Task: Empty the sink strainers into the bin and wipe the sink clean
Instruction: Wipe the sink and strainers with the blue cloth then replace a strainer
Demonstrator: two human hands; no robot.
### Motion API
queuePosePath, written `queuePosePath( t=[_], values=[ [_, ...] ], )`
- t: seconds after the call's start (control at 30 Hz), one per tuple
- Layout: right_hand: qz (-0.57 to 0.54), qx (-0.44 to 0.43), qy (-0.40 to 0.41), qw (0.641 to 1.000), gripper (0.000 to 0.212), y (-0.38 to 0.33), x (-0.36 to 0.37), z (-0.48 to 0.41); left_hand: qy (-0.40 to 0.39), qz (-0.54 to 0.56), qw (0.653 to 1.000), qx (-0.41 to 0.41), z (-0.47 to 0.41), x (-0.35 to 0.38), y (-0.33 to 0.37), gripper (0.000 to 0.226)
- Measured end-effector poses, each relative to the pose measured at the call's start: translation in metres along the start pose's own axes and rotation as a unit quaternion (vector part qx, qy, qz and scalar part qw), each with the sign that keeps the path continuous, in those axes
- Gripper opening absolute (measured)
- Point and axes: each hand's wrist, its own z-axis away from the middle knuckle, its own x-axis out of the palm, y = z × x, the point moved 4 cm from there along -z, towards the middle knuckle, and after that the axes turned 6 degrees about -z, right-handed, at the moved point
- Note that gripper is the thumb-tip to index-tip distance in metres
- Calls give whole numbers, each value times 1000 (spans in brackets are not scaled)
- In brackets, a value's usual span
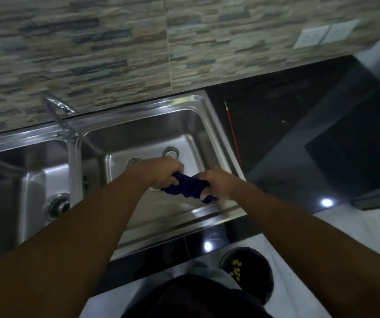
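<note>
Now a dark blue cloth (187,188), twisted into a rope (bunched and creased), stretches at frame centre above the right sink basin (138,134), clenched between left hand (164,171) and right hand (217,181).

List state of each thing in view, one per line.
blue cloth: twisted, gripped at both ends over the right basin.
left hand: closed on the cloth.
right hand: closed on the cloth.
right basin: no water pooled.
left basin strainer: seated in its drain.
faucet: no water running.
bin: open, yellow bits inside.
red stick: lying flat on the counter.
</note>
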Motion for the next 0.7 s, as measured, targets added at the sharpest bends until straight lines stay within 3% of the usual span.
queuePosePath(
  t=[0.13, 0.27, 0.4, 0.57, 0.7],
  values=[
    [-2, 24, 32, 999, 24, 19, -41, 27, 16, -3, 1000, -1, -14, -18, 31, 23],
    [41, 8, 89, 995, 14, 40, -81, 53, 76, 15, 997, 22, -27, -41, 66, 23],
    [39, 46, 114, 992, 13, 65, -116, 79, 145, 48, 987, 59, -44, -63, 102, 18],
    [68, 66, 122, 988, 16, 91, -139, 108, 154, 52, 985, 58, -69, -73, 136, 25],
    [100, 55, 192, 975, 33, 108, -138, 133, 185, 97, 977, 48, -82, -63, 160, 39]
  ],
)
